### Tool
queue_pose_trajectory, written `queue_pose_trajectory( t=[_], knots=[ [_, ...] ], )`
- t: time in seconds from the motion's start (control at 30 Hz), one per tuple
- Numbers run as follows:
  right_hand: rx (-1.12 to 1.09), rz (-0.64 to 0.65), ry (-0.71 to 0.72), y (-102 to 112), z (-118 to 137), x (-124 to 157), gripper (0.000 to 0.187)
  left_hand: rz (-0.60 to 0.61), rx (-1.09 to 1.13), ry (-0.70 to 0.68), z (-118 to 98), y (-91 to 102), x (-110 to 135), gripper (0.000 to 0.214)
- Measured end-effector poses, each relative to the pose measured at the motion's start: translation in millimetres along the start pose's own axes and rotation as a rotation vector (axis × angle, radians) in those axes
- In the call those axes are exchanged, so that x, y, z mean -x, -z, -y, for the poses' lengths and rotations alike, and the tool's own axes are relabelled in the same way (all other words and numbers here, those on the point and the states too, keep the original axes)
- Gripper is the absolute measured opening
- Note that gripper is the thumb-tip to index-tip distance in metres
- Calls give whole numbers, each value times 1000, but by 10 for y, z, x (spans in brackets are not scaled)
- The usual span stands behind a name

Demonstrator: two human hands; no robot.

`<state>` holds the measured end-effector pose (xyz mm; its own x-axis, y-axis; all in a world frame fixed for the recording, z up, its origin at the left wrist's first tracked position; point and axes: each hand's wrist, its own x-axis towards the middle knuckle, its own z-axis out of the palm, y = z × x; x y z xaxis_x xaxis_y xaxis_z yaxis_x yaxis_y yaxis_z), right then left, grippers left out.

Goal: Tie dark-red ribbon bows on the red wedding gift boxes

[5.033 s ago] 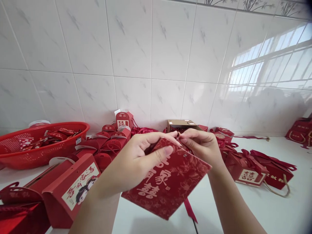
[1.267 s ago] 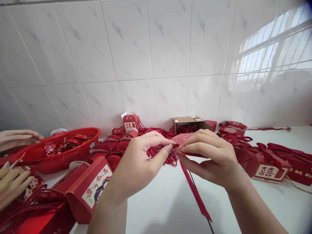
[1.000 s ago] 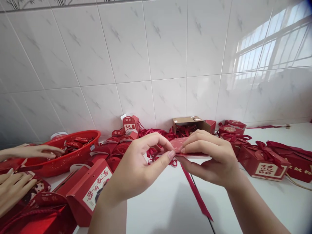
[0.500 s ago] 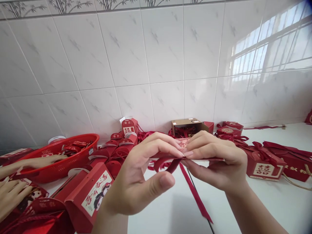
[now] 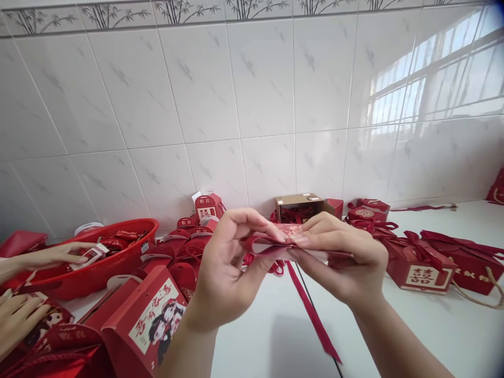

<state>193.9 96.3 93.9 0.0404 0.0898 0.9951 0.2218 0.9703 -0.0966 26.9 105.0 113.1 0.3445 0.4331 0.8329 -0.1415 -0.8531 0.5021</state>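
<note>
Both hands are raised in front of me above the white table. My left hand [image 5: 226,278] pinches a loop of dark red ribbon [image 5: 262,243] between thumb and fingertips. My right hand [image 5: 346,257] grips a thin red printed gift box piece [image 5: 290,228], seen nearly edge-on, with its fingers on top and its thumb below. The fingertips of both hands meet at the middle, where the ribbon presses against the piece. One long ribbon tail [image 5: 313,317] hangs down over the table. Most of the piece is hidden behind my fingers.
A red plastic basket [image 5: 147,231] of packets stands left, with another person's hands [image 5: 59,254] there. Red gift boxes [image 5: 151,315] crowd the left side. An open cardboard box [image 5: 301,199] sits by the tiled wall. Ribbon-tied boxes [image 5: 421,268] stand right.
My left thumb has closed up against the fingers, pinching the ribbon loop. The other person's hand at the basket now holds a small white-and-red packet.
</note>
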Motion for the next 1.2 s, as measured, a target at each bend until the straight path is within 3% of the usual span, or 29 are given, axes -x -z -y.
queue_pose_trajectory(
  t=[0.13,0.27,0.47,0.6,0.9,1.0,1.13,1.2],
  knots=[
    [-25,148,-222,46,2,-17,49,-6,-74,31,31,-10,-5,22],
    [-64,287,-304,81,25,-22,43,7,-155,19,23,16,-5,27],
    [-4,247,-392,62,62,-27,22,-2,-223,-55,75,13,-12,33],
    [31,208,-442,37,43,-26,5,-37,-207,-30,128,-1,-7,34],
    [123,19,-485,-96,-66,29,10,-121,-198,189,215,-11,-44,33],
    [174,139,-558,-46,-133,20,8,-65,-230,213,270,41,-58,36],
    [177,437,-668,146,-199,-27,11,37,-278,212,369,85,-87,45],
    [179,493,-773,279,-235,-49,13,50,-392,224,364,84,-92,52]
  ],
)
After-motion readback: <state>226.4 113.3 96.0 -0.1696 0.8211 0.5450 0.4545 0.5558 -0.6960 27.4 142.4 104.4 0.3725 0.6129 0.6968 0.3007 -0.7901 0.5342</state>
